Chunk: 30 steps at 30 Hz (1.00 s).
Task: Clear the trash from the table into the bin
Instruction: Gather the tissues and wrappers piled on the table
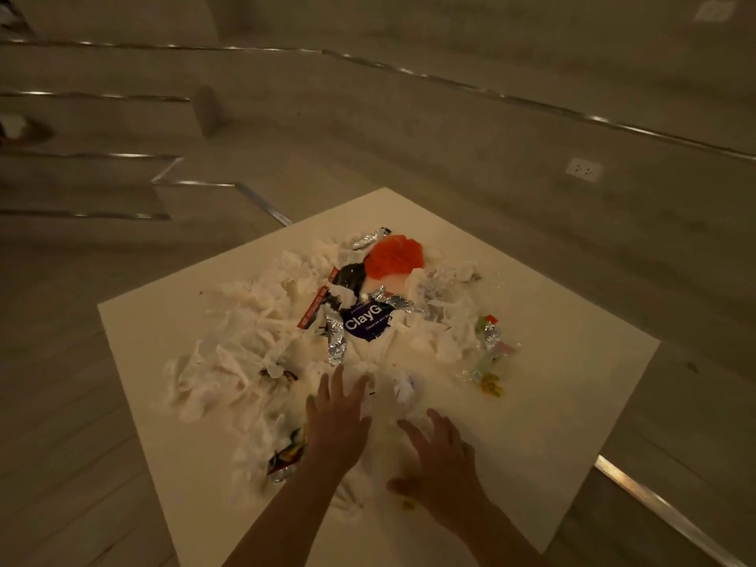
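Both hands, left hand (337,423) and right hand (439,456), hover spread and empty over the near rim of the trash pile (327,333). Around the pile, one white table (572,403) shows bare margins to all edges; one orange wad (392,255) lies on the pile's far side.

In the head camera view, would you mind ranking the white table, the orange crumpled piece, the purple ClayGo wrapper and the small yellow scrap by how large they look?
1. white table
2. orange crumpled piece
3. purple ClayGo wrapper, partly buried, so close to the orange piece and unsure
4. small yellow scrap
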Each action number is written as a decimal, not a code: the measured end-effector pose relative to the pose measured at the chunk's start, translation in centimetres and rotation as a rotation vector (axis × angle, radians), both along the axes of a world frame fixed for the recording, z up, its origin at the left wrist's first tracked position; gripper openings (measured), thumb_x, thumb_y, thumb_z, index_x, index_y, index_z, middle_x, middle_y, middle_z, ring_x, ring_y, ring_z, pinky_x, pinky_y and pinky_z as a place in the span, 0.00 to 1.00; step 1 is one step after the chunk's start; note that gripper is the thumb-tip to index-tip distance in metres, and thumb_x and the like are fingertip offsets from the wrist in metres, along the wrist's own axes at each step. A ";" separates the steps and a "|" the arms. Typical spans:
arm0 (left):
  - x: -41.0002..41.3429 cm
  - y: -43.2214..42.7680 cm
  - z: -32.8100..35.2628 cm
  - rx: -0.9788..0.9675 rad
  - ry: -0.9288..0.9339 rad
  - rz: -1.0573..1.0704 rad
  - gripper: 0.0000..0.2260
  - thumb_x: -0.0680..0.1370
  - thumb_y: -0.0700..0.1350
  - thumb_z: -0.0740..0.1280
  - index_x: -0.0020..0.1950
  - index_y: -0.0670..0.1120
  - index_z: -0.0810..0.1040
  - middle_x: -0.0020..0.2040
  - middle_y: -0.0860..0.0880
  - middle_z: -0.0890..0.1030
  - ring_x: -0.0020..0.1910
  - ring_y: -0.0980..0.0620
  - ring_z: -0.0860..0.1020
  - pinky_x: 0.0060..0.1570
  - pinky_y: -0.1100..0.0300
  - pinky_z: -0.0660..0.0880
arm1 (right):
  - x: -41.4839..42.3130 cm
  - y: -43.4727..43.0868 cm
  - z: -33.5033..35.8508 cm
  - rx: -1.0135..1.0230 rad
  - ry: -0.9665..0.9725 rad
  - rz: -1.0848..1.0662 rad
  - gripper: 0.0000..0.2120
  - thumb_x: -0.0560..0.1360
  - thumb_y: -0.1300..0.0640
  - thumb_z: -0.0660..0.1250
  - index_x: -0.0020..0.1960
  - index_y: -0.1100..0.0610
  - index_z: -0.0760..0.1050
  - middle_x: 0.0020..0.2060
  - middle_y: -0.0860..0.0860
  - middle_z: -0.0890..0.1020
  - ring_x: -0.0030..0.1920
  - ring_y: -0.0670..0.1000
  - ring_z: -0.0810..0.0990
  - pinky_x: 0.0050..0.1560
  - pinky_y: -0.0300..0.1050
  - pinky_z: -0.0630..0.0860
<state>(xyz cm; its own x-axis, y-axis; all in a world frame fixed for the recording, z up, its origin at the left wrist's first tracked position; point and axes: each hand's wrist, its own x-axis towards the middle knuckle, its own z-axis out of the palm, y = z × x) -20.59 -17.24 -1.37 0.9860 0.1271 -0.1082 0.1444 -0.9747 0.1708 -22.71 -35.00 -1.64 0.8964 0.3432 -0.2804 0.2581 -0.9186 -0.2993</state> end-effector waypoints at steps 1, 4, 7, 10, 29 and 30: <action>0.6 0.2 -0.3 -0.006 0.019 -0.008 0.29 0.78 0.58 0.57 0.75 0.59 0.47 0.77 0.45 0.45 0.76 0.41 0.49 0.71 0.42 0.59 | 0.3 0.0 -0.3 0.003 -0.034 0.004 0.38 0.68 0.30 0.61 0.73 0.38 0.52 0.76 0.50 0.51 0.75 0.55 0.51 0.70 0.54 0.58; 1.3 0.3 -0.5 -0.068 0.026 -0.021 0.26 0.79 0.56 0.57 0.74 0.57 0.51 0.77 0.45 0.48 0.75 0.43 0.54 0.68 0.46 0.66 | 1.0 0.2 -0.4 0.109 -0.142 -0.016 0.23 0.74 0.45 0.63 0.68 0.46 0.67 0.67 0.54 0.66 0.67 0.57 0.66 0.64 0.49 0.67; 1.8 0.2 -0.7 -0.159 -0.022 -0.039 0.20 0.80 0.48 0.58 0.72 0.53 0.60 0.73 0.46 0.57 0.69 0.47 0.61 0.64 0.55 0.71 | 2.0 0.2 -0.7 0.199 -0.137 -0.001 0.14 0.75 0.58 0.64 0.61 0.52 0.71 0.59 0.53 0.70 0.59 0.53 0.69 0.59 0.42 0.69; 2.8 0.8 -0.5 -0.206 -0.036 -0.016 0.15 0.80 0.40 0.58 0.66 0.49 0.66 0.68 0.47 0.65 0.64 0.50 0.66 0.59 0.59 0.74 | 3.5 0.2 -0.9 0.250 -0.107 0.022 0.11 0.75 0.62 0.65 0.57 0.56 0.73 0.57 0.53 0.71 0.56 0.51 0.71 0.54 0.39 0.69; 10.5 1.7 2.1 -0.221 -0.193 0.108 0.25 0.74 0.69 0.52 0.59 0.50 0.67 0.47 0.53 0.78 0.42 0.55 0.76 0.41 0.62 0.74 | 19.2 0.1 2.9 -0.003 -0.361 -0.310 0.32 0.73 0.35 0.60 0.70 0.52 0.62 0.60 0.59 0.70 0.57 0.59 0.70 0.56 0.52 0.71; 11.1 1.5 1.8 -0.220 -0.186 0.102 0.26 0.74 0.68 0.53 0.60 0.50 0.67 0.48 0.52 0.79 0.42 0.55 0.76 0.41 0.62 0.74 | 19.8 0.0 2.0 -0.007 -0.319 -0.318 0.36 0.72 0.33 0.59 0.73 0.51 0.59 0.64 0.60 0.66 0.61 0.60 0.68 0.60 0.53 0.69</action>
<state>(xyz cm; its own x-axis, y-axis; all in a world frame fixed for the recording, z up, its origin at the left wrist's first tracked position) -9.52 -15.78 0.38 0.9748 0.2200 0.0372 0.1860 -0.8933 0.4091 -2.93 -35.04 0.39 0.9990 0.0358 0.0261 0.0411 -0.9690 -0.2438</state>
